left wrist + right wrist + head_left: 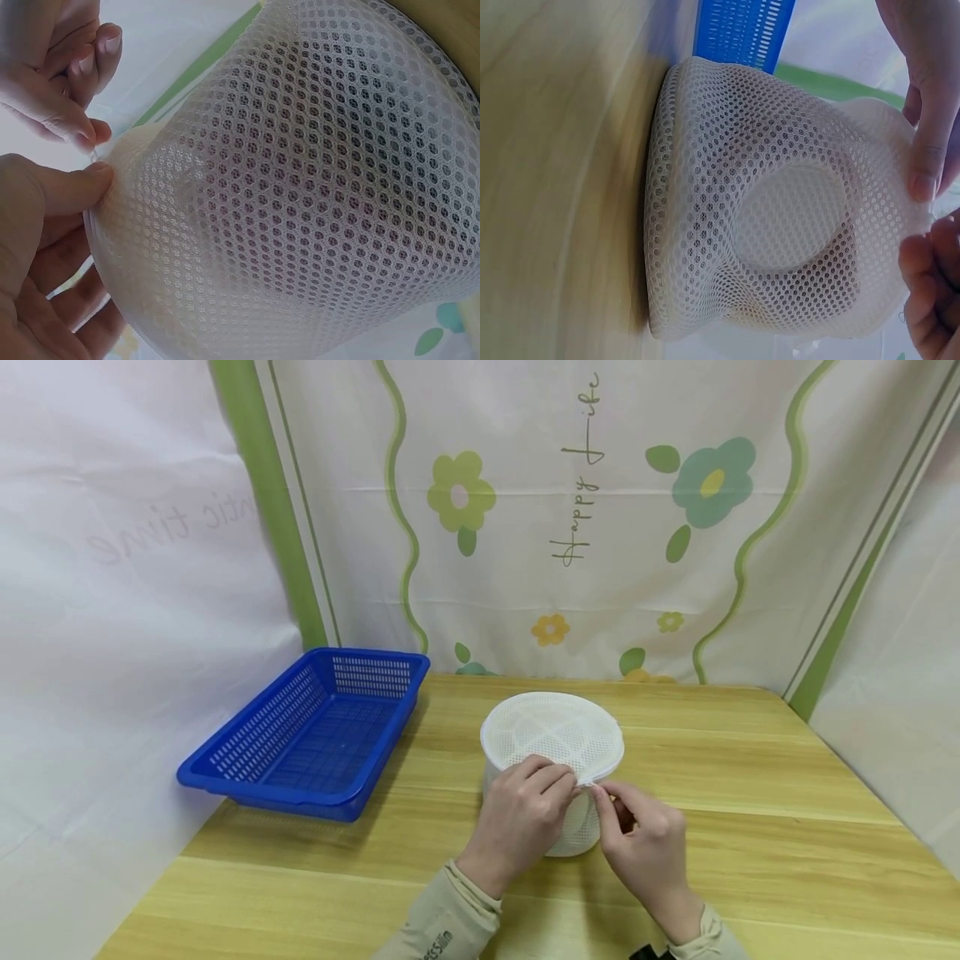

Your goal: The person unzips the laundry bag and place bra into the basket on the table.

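A white mesh laundry bag [551, 735] with a round top stands upright on the table, its honeycomb-like side mesh [322, 165] filling much of the left wrist view. My left hand [525, 814] grips the near edge of the top, its thumb laid on the rim in the left wrist view. Just to the right, my right hand [648, 843] pinches a small white zipper pull [589, 785] at that same edge. Both sets of fingertips almost meet there. A pale round patch [791, 217] shows on the bag's side in the right wrist view.
Left of the bag, a blue plastic basket [337, 743] with slotted walls sits on the wooden table [765, 843]. A white curtain [600, 593] printed with flowers hangs behind the table, and white sheets close off both sides.
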`<state>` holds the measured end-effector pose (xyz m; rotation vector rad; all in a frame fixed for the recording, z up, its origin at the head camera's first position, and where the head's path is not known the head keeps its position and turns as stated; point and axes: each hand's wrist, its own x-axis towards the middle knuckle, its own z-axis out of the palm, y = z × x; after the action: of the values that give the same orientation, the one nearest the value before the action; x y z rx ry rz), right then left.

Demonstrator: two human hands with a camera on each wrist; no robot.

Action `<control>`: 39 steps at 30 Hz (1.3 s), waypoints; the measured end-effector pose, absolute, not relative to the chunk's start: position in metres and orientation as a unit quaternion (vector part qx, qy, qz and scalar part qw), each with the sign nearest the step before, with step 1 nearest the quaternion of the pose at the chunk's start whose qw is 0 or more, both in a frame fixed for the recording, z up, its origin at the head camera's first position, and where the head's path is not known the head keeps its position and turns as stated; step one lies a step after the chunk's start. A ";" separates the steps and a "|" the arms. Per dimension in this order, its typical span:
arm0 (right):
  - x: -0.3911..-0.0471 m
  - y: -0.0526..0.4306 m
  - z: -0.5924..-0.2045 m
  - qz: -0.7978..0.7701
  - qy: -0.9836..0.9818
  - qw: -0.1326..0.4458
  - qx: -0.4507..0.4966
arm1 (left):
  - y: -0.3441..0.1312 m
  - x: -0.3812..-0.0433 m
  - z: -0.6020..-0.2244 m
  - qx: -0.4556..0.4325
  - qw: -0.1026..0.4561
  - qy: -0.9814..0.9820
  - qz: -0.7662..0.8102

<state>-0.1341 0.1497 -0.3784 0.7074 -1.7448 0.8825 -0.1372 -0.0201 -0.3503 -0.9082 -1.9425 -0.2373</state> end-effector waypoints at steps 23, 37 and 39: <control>-0.132 0.148 -0.377 0.361 -0.727 0.513 0.279 | -0.020 -0.137 -0.350 -0.376 0.472 -0.793 -0.089; -0.133 0.147 -0.378 0.368 -0.714 0.508 0.312 | -0.020 -0.136 -0.351 -0.372 0.458 -0.799 -0.112; -0.133 0.147 -0.378 0.369 -0.712 0.507 0.316 | -0.020 -0.136 -0.351 -0.373 0.457 -0.799 -0.113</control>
<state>-0.1328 0.1466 -0.3782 0.7627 -1.7170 0.8896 -0.1359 -0.0202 -0.3514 -0.9199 -1.9695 -0.2787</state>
